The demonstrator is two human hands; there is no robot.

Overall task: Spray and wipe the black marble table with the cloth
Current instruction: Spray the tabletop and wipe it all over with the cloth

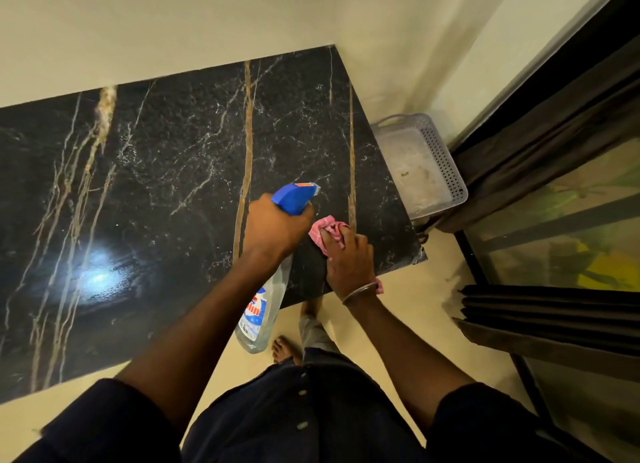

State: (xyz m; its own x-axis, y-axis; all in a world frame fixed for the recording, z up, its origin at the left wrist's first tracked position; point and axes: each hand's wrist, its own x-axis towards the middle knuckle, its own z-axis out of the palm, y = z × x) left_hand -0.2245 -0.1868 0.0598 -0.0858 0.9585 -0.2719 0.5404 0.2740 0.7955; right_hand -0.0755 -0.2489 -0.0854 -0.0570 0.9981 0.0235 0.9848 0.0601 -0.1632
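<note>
From the head view, your left hand (pixel 277 225) has its grip closed round the spray bottle (pixel 268 296), nozzle aimed at the black marble desk (pixel 156 185) to wet its right end. Your right hand (pixel 348 258) clenches the pink cloth (pixel 327 232) on the marble alongside, ready to wipe.

I see both bare forearms reaching forward and down, dark sleeves ending above the elbows. My left hand (pixel 275 225) is fisted around a spray bottle's neck, knuckles up, wrist bent slightly inward. My right hand (pixel 348 260) lies palm down just beside it, fingers (pixel 330 243) curled over a pink cloth, with a thin bangle (pixel 360 292) at the wrist.
</note>
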